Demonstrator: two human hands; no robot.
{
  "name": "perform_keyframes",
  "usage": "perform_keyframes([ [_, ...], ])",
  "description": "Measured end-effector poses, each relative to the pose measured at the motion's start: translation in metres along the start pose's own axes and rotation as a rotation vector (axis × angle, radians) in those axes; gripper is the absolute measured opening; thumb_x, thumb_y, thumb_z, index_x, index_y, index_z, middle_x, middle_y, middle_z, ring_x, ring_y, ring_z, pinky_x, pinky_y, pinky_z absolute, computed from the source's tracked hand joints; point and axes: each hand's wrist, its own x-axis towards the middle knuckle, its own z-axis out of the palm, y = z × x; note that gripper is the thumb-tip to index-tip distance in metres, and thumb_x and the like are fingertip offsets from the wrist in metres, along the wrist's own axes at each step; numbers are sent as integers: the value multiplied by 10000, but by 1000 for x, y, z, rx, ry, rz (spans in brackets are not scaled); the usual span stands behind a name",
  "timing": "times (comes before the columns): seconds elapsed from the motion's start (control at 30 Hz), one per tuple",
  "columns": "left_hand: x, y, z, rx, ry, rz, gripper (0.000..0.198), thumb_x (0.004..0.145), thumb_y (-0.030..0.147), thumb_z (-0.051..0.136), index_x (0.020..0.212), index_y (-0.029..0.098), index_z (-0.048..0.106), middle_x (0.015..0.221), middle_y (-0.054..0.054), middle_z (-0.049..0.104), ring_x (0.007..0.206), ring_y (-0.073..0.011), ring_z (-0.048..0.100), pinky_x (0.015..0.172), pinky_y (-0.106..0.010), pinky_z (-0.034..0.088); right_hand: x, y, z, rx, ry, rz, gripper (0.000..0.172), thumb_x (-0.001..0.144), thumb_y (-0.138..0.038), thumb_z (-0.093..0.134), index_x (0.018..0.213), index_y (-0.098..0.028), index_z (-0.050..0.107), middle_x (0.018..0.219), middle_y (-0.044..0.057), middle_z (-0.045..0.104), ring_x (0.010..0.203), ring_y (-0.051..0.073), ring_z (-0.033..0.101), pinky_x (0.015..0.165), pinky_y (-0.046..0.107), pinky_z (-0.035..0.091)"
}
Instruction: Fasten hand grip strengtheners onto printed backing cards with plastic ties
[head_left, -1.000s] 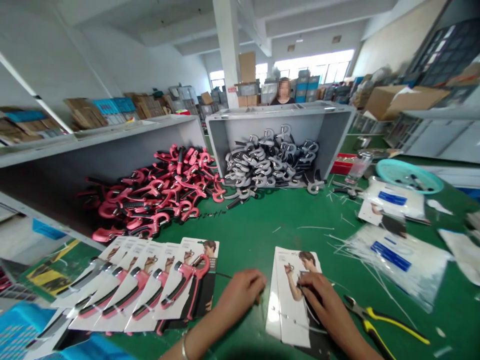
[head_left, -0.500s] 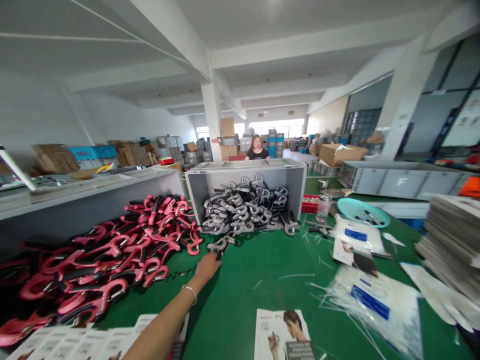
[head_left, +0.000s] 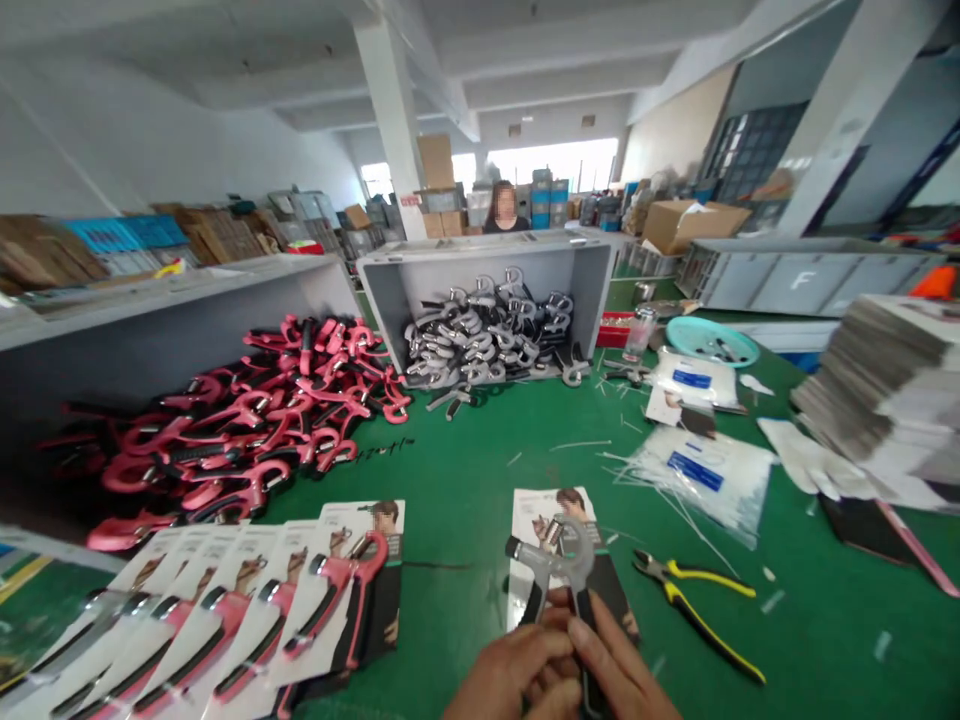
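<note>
A grey and black hand grip strengthener (head_left: 555,565) is held low in front of me, its sprung end pointing away. My left hand (head_left: 517,668) has its fingers curled around the handles from the left. From the right, my right hand (head_left: 619,660) closes on the right handle, thumb along it. Beneath the strengthener lies a printed backing card (head_left: 611,575), partly covered. To the left, a fanned row of cards carries pink hand grip strengtheners (head_left: 337,580) and a grey one. Yellow-handled cutting pliers (head_left: 697,615) rest open to the right of my hands.
A tipped grey crate (head_left: 600,290) holds grey strengtheners; another crate (head_left: 187,285) at left spills pink ones. Bags of white cable ties (head_left: 705,480), a turquoise dish (head_left: 675,335) and a paper stack (head_left: 862,370) stand at right. A person (head_left: 506,215) is behind the crate.
One hand was reaching to grey strengtheners by the crate; now a grey strengthener is near me, in both hands over the card. The view has tilted down, bringing the pliers and card row into sight.
</note>
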Motion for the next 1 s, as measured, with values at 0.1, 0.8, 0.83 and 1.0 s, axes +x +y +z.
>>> perform_keyframes([
  [0.1,-13,11,-28,136,91,56,323,950,206,483,1227,301,620,1026,-35,720,941,-160,677,871,-260,529,-30,2,-14,97,-136,155,605,878,-646,488,1339,-262,567,1065,100,719,954,271,691,844,375,557],
  [0.8,69,-59,-17,517,124,-58,184,895,230,603,1071,201,648,1029,-65,651,1017,-232,539,940,-382,438,53,-8,-69,-1099,-188,-29,485,980,-405,388,1411,-198,468,1010,156,726,883,302,689,784,397,496],
  [0.83,64,-60,-13,529,114,-69,190,901,239,595,1079,203,650,1038,-69,638,1029,-236,526,954,-394,427,46,-3,-70,-1144,-168,-39,485,972,-410,417,1406,-203,478,1004,157,718,884,310,681,774,406,498],
  [1.0,75,-56,-18,517,149,-93,269,962,250,472,1160,233,654,1053,-69,612,1021,-229,502,967,-407,404,36,-4,-72,-1004,-107,-303,284,939,-292,522,1198,-234,620,1074,111,641,1018,268,593,889,393,470],
])
